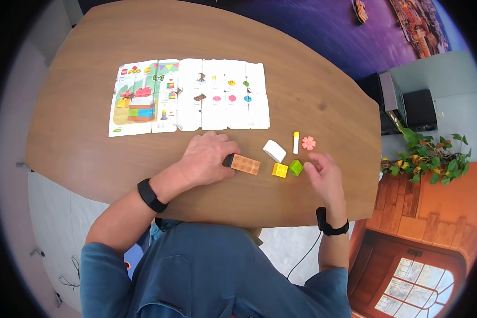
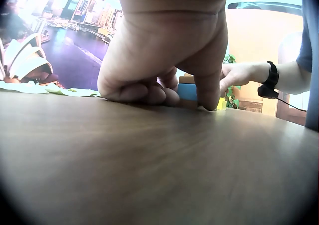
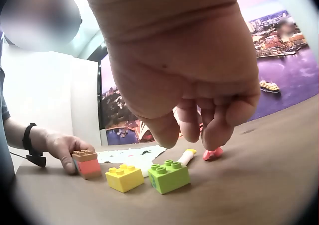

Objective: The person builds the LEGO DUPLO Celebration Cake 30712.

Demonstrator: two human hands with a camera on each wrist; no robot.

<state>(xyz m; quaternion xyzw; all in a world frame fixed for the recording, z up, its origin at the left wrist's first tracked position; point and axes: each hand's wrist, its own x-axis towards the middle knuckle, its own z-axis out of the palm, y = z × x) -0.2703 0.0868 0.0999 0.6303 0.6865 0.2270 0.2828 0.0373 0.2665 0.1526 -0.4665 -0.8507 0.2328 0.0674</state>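
Observation:
My left hand (image 1: 209, 158) rests on the table and holds a stack of toy bricks (image 1: 246, 165) by its left end, thumb on the near side and fingers on the far side. The stack has a brown studded top, with a blue brick (image 2: 187, 91) showing in the left wrist view and a coral-pink brick (image 3: 90, 168) in the right wrist view. My right hand (image 1: 327, 175) is held with loosely bent fingers just right of a green brick (image 1: 296, 168), holding nothing. Beside the green brick sits a yellow brick (image 1: 280, 170).
Behind these bricks lie a white curved brick (image 1: 274, 151), a white candle piece with a yellow tip (image 1: 296, 143) and a pink flower piece (image 1: 309, 143). A creased instruction sheet (image 1: 190, 119) is spread farther back on the wooden table (image 1: 302, 95).

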